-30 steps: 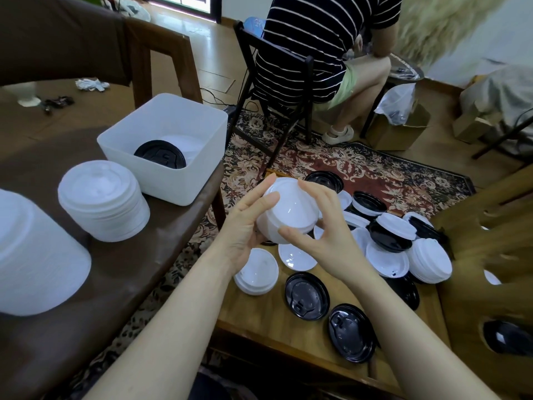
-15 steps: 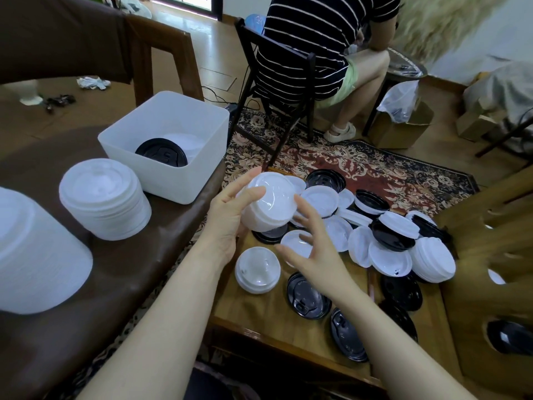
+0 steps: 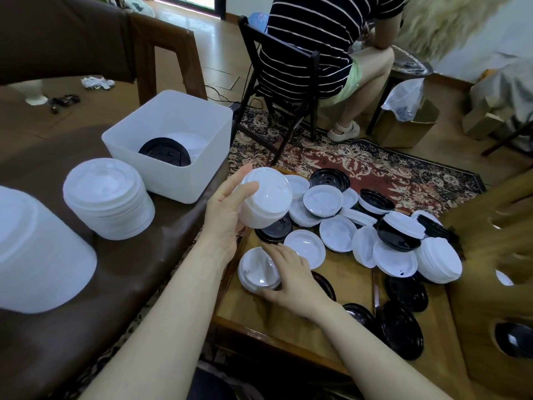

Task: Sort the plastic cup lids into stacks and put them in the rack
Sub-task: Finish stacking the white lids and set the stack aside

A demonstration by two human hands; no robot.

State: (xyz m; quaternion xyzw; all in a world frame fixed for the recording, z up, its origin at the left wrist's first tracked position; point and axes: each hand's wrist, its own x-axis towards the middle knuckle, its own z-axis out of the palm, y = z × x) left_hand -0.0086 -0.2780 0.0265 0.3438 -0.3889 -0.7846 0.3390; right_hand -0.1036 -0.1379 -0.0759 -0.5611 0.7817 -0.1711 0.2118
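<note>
a: left hand (image 3: 227,215) grips a white stack of lids (image 3: 264,199), fingers curled round its side, held up off the low wooden counter (image 3: 291,321).

b: and the right hand (image 3: 291,277)?

a: down on the counter, thumb and fingers closing round a small white pile (image 3: 258,269) just below the held stack. looks like a grip on its rim, though it is not lifted.

b: step in hand, then?

a: my read: gathering white lids into one stack. loose lids, white and black mixed (image 3: 360,226), lie beyond the right hand, some overlapping, some upside down.

b: anything sorted already?

a: left of the left hand, on the brown counter (image 3: 121,284), a tall white stack (image 3: 108,202); a white bin (image 3: 173,140) beyond it with a black lid (image 3: 164,154) inside. at far right, a wooden rack (image 3: 490,298) with round holes, something dark in one.

b: next move calls for?

a: likely lift the small pile, check it faces the same way as the held stack, and nest the two squarely. a tilted rim would jam or spill.
</note>
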